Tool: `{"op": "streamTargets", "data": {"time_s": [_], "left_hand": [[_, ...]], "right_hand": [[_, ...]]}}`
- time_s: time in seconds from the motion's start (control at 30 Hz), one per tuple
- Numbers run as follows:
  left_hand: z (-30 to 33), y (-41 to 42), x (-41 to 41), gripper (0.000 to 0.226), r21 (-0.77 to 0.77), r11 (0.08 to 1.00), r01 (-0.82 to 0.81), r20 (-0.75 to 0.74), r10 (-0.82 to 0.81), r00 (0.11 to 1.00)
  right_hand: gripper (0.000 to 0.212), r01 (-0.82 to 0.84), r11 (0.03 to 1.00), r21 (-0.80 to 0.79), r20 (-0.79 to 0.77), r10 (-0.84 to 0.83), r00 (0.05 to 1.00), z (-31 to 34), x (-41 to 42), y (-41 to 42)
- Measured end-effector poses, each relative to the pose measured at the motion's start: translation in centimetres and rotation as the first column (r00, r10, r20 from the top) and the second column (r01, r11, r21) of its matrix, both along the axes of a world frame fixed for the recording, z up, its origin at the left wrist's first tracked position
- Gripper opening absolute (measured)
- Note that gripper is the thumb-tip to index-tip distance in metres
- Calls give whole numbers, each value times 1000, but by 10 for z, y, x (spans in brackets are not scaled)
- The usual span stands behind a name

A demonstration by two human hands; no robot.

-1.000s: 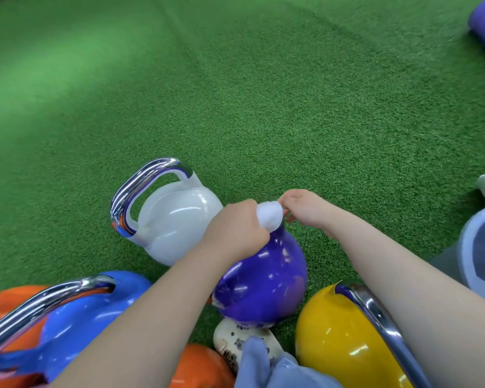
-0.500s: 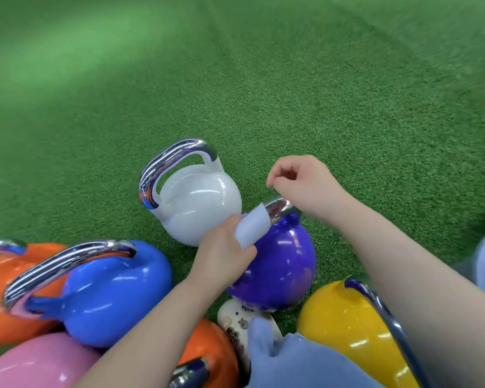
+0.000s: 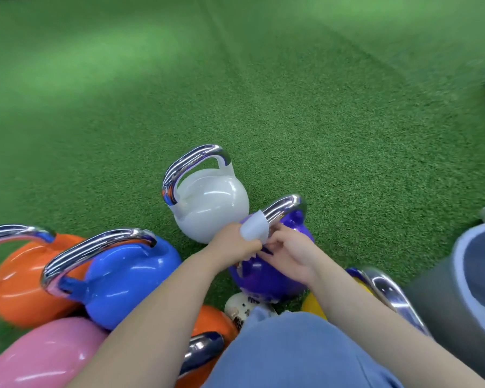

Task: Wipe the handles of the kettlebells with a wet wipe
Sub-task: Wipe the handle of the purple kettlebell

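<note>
The right hand point(image 3: 287, 252) has dropped since half a second ago: then it hovered loosely curled above the purple kettlebell point(image 3: 269, 278), apart from the wipe; now it rests on the bell's top, its fingertips meeting the left hand point(image 3: 231, 243) beside the wipe point(image 3: 253, 227). Whether those fingertips pinch the wipe's lower edge or only touch it cannot be told — blur hides it. The left hand grips the wipe as before, bunched at the near end of the chrome handle point(image 3: 284, 207), a white flap sticking up.

The view has also swung, so more bells show at 8 o'clock: blue point(image 3: 129, 278), orange point(image 3: 23, 287) and pink point(image 3: 39, 357). The white bell point(image 3: 212, 211) stands at 11 o'clock of the purple one, just beside it; a yellow one point(image 3: 312, 305) peeks out at 5 o'clock.

No writing can be read (the speckled shoe point(image 3: 240, 305) below the purple bell bears only dark blotches). A grey bin point(image 3: 459, 275) stands at 3 o'clock on the turf point(image 3: 319, 107).
</note>
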State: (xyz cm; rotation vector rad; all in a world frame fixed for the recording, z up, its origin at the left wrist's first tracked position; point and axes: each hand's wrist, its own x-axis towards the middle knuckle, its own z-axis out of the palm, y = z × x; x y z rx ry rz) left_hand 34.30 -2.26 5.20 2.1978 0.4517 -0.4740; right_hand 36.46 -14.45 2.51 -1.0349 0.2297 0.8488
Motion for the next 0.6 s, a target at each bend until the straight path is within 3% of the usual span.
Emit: {"op": "streamTargets", "data": {"time_s": [0.07,0.13,0.2,0.3,0.4,0.47,0.53,0.6], "left_hand": [[5,-1,1,21,38,999,27,-50,-25,998],[5,-1,-2,34,218,969,117,-49,-109,993],[7,-2,-10,51,390,909,147,73,-190,979],[7,-11,-23,63,416,878,237,295,-377,878],[0,-18,-22,66,479,824,301,250,-457,854],[3,-16,-14,58,406,874,266,223,-377,899],[3,-10,-5,34,229,949,217,220,-268,938],[-2,-4,3,28,20,990,138,227,-139,964]], "right_hand": [[43,39,993,113,-80,-30,996,2,-1,3],[44,51,986,161,-102,-35,994,5,-5,5],[43,76,979,189,-132,-52,990,7,-9,5],[36,105,977,184,-135,-81,988,12,-17,-1],[30,77,978,196,-70,-64,995,14,-25,-8],[28,38,971,238,-30,-32,999,16,-32,-9],[52,-25,959,283,30,18,999,19,-35,-10],[58,-110,960,259,124,80,989,16,-37,-9]]}}
